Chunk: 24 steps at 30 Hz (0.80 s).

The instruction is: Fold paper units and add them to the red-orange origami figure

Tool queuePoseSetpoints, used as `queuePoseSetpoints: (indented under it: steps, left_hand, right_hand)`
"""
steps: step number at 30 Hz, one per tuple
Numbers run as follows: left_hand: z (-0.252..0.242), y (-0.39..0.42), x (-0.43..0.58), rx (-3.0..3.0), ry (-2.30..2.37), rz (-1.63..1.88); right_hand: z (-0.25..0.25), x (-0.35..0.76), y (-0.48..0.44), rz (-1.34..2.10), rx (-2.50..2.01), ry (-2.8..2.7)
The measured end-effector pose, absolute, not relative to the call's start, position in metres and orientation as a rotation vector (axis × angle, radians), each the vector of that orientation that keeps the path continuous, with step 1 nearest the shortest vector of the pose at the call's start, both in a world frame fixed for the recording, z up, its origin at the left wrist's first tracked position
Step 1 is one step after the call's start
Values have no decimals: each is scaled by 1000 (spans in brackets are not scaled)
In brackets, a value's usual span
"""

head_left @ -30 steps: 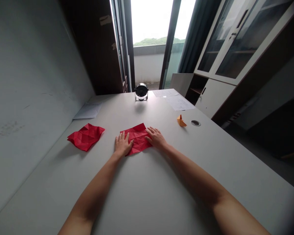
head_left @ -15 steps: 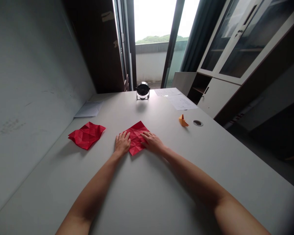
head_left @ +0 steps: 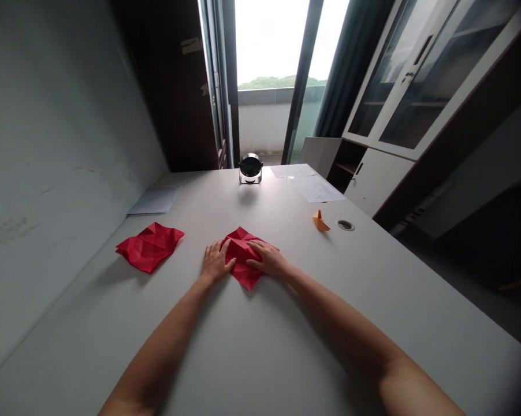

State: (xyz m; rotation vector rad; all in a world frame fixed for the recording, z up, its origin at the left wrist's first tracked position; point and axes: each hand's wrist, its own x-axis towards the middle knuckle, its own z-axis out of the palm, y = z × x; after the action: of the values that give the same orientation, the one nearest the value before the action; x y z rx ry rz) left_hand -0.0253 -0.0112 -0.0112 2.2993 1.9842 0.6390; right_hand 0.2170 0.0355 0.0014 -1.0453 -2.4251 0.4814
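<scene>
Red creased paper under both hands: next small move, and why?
Probably slide both hands outward to flatten it: the left hand and right hand lie open on the red paper, which looks creased and raised between them.

Two creased red papers are counted: one red paper [head_left: 150, 247] at the near left and a second red paper [head_left: 243, 257] at the near middle. Three white sheets are counted: one white sheet [head_left: 154, 199] at the far left, another sheet [head_left: 293, 170] and a third sheet [head_left: 316, 189] at the far right. One orange folded figure [head_left: 320, 222], one round grommet [head_left: 345, 225] and one small fan [head_left: 250, 168] are counted.
</scene>
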Motion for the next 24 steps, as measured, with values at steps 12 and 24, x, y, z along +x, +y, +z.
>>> queuePoseSetpoints:
  steps: [12,24]
  left_hand:
    - [1,-14,-26,2380,1893,958]
    - [12,-12,-32,2140,1723,1387]
  right_hand:
    - [14,217,32,678,-711,-2463]
    - [12,222,39,618,-691,-2360]
